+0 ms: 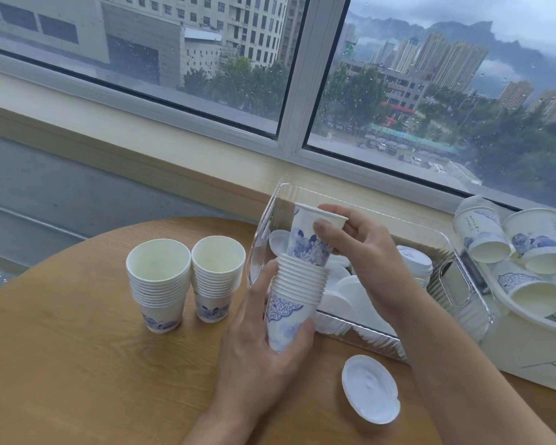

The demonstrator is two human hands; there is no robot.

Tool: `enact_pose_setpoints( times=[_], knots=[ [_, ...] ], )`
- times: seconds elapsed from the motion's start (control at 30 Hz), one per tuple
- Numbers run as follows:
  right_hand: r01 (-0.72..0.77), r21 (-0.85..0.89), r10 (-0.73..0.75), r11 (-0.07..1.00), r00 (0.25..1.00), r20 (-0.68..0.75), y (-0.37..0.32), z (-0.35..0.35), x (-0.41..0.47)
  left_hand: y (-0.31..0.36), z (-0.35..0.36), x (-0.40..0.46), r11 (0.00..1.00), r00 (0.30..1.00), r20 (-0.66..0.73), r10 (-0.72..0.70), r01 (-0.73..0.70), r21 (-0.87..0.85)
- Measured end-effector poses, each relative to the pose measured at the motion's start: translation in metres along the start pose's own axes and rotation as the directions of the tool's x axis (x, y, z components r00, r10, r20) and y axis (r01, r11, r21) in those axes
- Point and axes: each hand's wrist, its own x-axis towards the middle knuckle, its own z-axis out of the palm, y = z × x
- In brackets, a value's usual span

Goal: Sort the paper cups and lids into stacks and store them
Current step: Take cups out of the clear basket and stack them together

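Observation:
My left hand (264, 342) grips a tilted stack of white paper cups with blue print (294, 300) above the table. My right hand (363, 252) holds a single blue-flowered cup (308, 242) by its rim, its base sunk into the top of that stack. Two finished cup stacks stand upright on the table, one at the left (158, 284) and one beside it (215, 277). A white lid (369, 388) lies flat on the table near my right forearm. More white lids (344, 284) lie inside a clear plastic bin (264, 232).
A white basket (527, 348) at the right holds several loose cups lying on their sides. The round wooden table (77, 364) meets a pale window sill (142, 142) behind, with a large window above it.

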Motion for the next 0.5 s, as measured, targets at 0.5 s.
enact_pose_setpoints(
  times=[0.5],
  knots=[
    [-0.067,-0.050,0.070,0.996,0.996,0.057,0.021,0.001,-0.039,0.002,0.000,-0.003,0.997,0.997,-0.012,0.072,-0.072,-0.003]
  ],
)
